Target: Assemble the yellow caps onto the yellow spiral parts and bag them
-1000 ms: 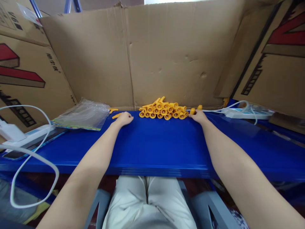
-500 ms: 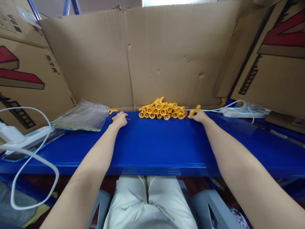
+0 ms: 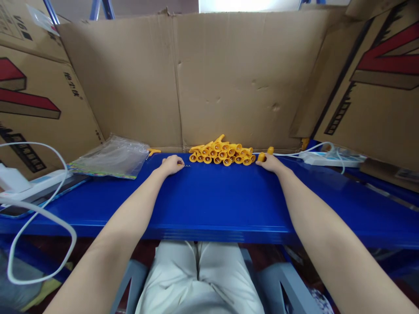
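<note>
A pile of small orange plastic pieces (image 3: 222, 153) lies at the back of the blue table (image 3: 209, 200), against the cardboard wall. My left hand (image 3: 172, 165) rests on the table just left of the pile with its fingers curled under. A tiny wiry metal bit (image 3: 187, 165) shows at its fingertips; what the hand encloses is hidden. My right hand (image 3: 271, 164) rests at the pile's right end, its fingers pinched on one orange piece (image 3: 261, 157). Another orange piece (image 3: 270, 150) lies just behind that hand.
A clear plastic bag (image 3: 113, 157) lies at the left, with a lone orange piece (image 3: 153, 152) beside it. White power strips with cables sit at far left (image 3: 36, 185) and at the right (image 3: 322, 158). Cardboard sheets (image 3: 242, 78) wall in the table.
My left hand has closed over the loose orange piece left of the pile and slid right towards the pile. My right hand has shifted slightly left with its orange piece.
</note>
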### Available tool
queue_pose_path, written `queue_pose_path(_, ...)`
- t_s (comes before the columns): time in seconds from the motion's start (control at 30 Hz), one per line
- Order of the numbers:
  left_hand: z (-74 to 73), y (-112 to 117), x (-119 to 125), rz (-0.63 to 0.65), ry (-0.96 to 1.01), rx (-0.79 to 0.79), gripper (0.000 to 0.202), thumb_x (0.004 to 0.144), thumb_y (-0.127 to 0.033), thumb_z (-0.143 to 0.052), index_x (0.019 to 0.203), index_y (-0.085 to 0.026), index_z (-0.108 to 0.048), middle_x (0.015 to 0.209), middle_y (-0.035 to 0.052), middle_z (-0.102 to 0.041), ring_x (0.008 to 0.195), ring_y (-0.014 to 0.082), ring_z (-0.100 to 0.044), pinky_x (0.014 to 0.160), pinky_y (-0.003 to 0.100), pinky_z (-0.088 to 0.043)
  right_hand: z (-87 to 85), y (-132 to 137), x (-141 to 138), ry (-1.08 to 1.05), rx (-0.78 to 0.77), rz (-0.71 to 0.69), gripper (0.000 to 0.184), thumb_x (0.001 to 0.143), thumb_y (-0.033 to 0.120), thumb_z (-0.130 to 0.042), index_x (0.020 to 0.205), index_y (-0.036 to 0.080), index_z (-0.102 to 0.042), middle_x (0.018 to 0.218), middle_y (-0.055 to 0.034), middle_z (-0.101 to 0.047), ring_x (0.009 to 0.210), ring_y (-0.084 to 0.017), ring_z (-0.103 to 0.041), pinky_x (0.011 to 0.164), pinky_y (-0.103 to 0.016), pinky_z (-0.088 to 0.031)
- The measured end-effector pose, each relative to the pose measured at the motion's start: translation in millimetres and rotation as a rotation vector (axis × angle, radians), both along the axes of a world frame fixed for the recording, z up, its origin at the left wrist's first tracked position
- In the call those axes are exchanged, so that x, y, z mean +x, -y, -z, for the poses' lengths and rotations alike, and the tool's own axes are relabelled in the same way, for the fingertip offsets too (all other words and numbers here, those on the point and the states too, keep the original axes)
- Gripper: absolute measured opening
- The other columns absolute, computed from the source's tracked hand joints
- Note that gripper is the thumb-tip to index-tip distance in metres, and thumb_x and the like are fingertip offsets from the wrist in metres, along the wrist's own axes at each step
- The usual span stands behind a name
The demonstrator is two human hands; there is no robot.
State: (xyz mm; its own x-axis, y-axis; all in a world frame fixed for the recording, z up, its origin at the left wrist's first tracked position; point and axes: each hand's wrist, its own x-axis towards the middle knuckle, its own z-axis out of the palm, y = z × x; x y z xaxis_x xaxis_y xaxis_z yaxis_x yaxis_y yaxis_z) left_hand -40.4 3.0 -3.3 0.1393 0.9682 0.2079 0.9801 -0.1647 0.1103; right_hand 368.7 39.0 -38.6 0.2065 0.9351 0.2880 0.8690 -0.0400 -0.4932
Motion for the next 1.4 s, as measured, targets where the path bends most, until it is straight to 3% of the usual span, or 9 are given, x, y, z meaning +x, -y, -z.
queue_pose_path(0.23,-6.1,3.7,9.6,0.066,-0.010,0.051,0.029,0.080,-0.032,-0.051,0.102,-0.024,-0.067,0.115,0.0047,-0.064,0.109,0.0234,-0.056,0.092,0.034,-0.041,-4.2,7.6,-3.9,0.021,-0.055,0.023,0.022,0.074,0.030,-0.064,0.092,0.017,-0.060,0.094,-0.0100,-0.063,0.092,-0.025,-0.061,0.084,-0.035,-0.046)
queue_pose_path(0.37,-14.3,8.5,1.5,-0.119,-0.093,0.050,0.041,0.081,-0.041,-0.048,0.114,-0.020,-0.062,0.122,0.0119,-0.059,0.114,0.0300,-0.052,0.093,0.041,-0.041,-4.7,7.3,-4.5,0.047,-0.065,0.024,0.026,0.075,0.031,-0.063,0.095,0.015,-0.060,0.097,-0.0125,-0.064,0.092,-0.026,-0.061,0.083,-0.034,-0.046)
queue_pose_path(0.5,-15.6,9.7,-12.0,-0.275,-0.150,-0.116,0.063,0.075,-0.057,-0.052,0.125,-0.019,-0.055,0.131,0.0168,-0.052,0.119,0.0367,-0.047,0.093,0.045,-0.040,-5.0,7.3,-4.7,0.059,-0.071,0.019,0.030,0.075,0.032,-0.062,0.099,0.013,-0.060,0.099,-0.0138,-0.065,0.093,-0.026,-0.061,0.082,-0.034,-0.046)
queue_pose_path(0.63,-13.8,6.5,-15.8,-0.107,-0.204,-0.165,0.050,0.078,-0.038,-0.051,0.124,-0.022,-0.056,0.128,0.0103,-0.057,0.115,0.0277,-0.053,0.093,0.032,-0.041,-3.5,6.3,-4.3,0.067,-0.074,0.006,0.027,0.077,0.032,-0.060,0.096,0.014,-0.059,0.100,-0.0130,-0.065,0.092,-0.025,-0.061,0.081,-0.032,-0.046)
queue_pose_path(0.77,-15.4,10.4,-2.0,0.060,-0.140,-0.173,0.042,0.075,-0.021,-0.047,0.113,-0.023,-0.063,0.118,0.0055,-0.064,0.105,0.0229,-0.059,0.085,0.026,-0.043,-1.2,4.9,-3.5,0.083,-0.052,0.020,0.022,0.076,0.032,-0.061,0.091,0.016,-0.059,0.095,-0.0112,-0.065,0.091,-0.025,-0.061,0.080,-0.033,-0.046)
queue_pose_path(0.87,-17.0,17.2,10.0,0.067,-0.110,-0.183,0.039,0.072,-0.022,-0.048,0.108,-0.021,-0.062,0.108,0.0068,-0.067,0.094,0.0227,-0.062,0.075,0.027,-0.045,-3.7,6.3,-4.8,0.092,0.026,0.122,0.021,0.076,0.028,-0.059,0.094,0.018,-0.056,0.095,-0.0110,-0.064,0.093,-0.026,-0.060,0.079,-0.036,-0.046)
queue_pose_path(1.0,-15.2,20.3,15.3,0.030,-0.096,-0.134,0.036,0.071,-0.024,-0.050,0.106,-0.019,-0.056,0.096,0.0081,-0.068,0.082,0.0222,-0.062,0.063,0.027,-0.041,-17.3,11.8,-15.4,0.005,0.317,0.197,0.028,0.078,0.023,-0.055,0.104,0.015,-0.050,0.098,-0.0147,-0.062,0.091,-0.026,-0.060,0.077,-0.036,-0.045)
queue_pose_path(1.23,-7.2,10.8,10.5,0.131,0.080,-0.026,0.026,0.066,-0.027,-0.053,0.091,-0.020,-0.058,0.076,0.0027,-0.064,0.064,0.0168,-0.056,0.056,0.025,-0.035,-49.0,24.0,-67.4,-0.027,0.585,-0.060,0.025,0.075,0.024,-0.057,0.099,0.020,-0.049,0.100,-0.0091,-0.061,0.091,-0.023,-0.057,0.075,-0.035,-0.043)
queue_pose_path(1.4,-8.6,10.4,12.9,0.188,0.167,0.043,0.029,0.065,-0.032,-0.055,0.091,-0.020,-0.062,0.065,0.0004,-0.061,0.059,0.0152,-0.053,0.058,0.025,-0.035,-52.5,37.2,-111.3,0.143,0.424,-0.378,0.025,0.073,0.023,-0.063,0.097,0.018,-0.056,0.098,-0.0080,-0.062,0.089,-0.022,-0.058,0.076,-0.034,-0.045)
